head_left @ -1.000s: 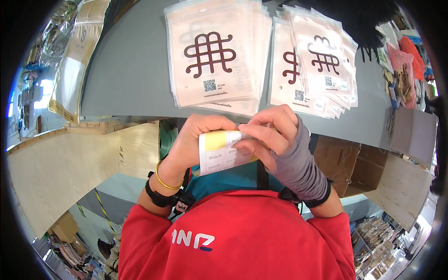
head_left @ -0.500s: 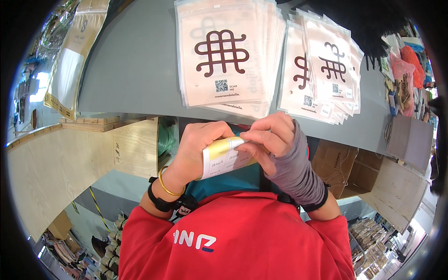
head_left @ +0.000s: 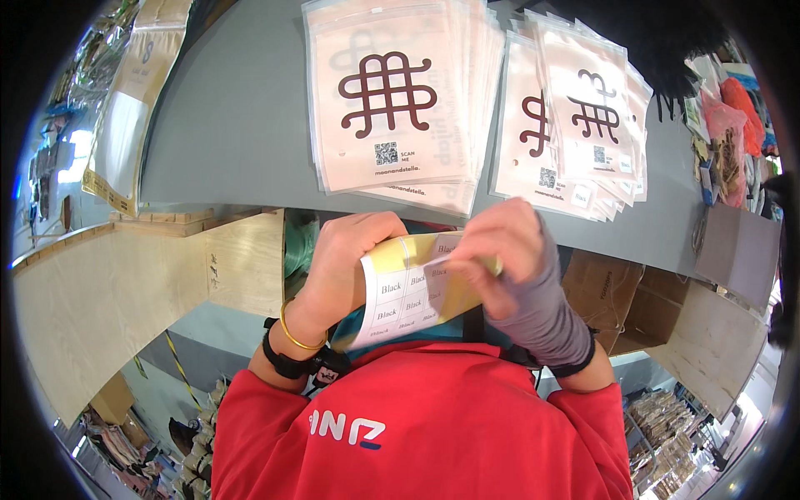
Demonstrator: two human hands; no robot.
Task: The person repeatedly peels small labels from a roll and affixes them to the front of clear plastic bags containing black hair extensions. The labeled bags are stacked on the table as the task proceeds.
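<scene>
Red-sleeved left hand (head_left: 346, 258) pinches a partly stripped label sheet (head_left: 390, 304) before the shirt (head_left: 467, 425); left bag pile (head_left: 387, 100) on the counter (head_left: 225, 133), top bag unlabelled; right hand (head_left: 508, 254), blurred, grip cannot be told; right bag pile (head_left: 579, 137), some bags labelled.

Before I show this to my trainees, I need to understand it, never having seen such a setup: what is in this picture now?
No machine here: these are a person's bare hands, seen by a wide fisheye camera on their own head, looking down, so straight edges bend. The left hand holds a sheet of white labels with yellow areas; the right hand, blurred, is at its right part, its grip unclear. Beyond, on the grey table, lie two piles of pale pouches: a left pile and a right pile.
</scene>
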